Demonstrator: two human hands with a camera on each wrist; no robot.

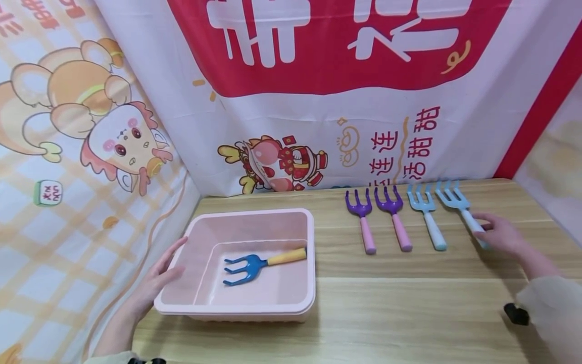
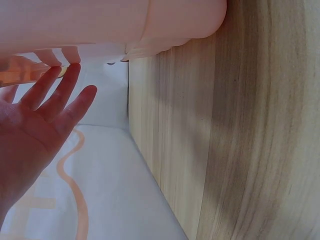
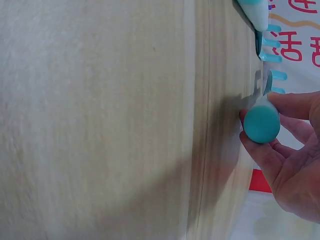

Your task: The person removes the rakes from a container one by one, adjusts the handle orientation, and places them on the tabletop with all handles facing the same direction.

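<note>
My right hand (image 1: 502,235) pinches the white handle of the rightmost light blue hand fork (image 1: 460,202) between thumb and fingers. In the right wrist view its teal handle end (image 3: 261,125) faces the camera. Just left of it lies a second light blue fork (image 1: 426,207), then two purple forks with pink handles (image 1: 402,231). My left hand (image 1: 159,278) is at the left side of a pink plastic bin (image 1: 236,309), its extended fingertips against the outer wall. Inside the bin lies a blue fork with a yellow handle (image 1: 285,256).
The wooden table (image 1: 386,313) carries the bin on its left and the row of forks at the back right. A printed cloth (image 1: 273,116) hangs right behind the table's back edge, and another patterned cloth (image 1: 59,217) borders the left side.
</note>
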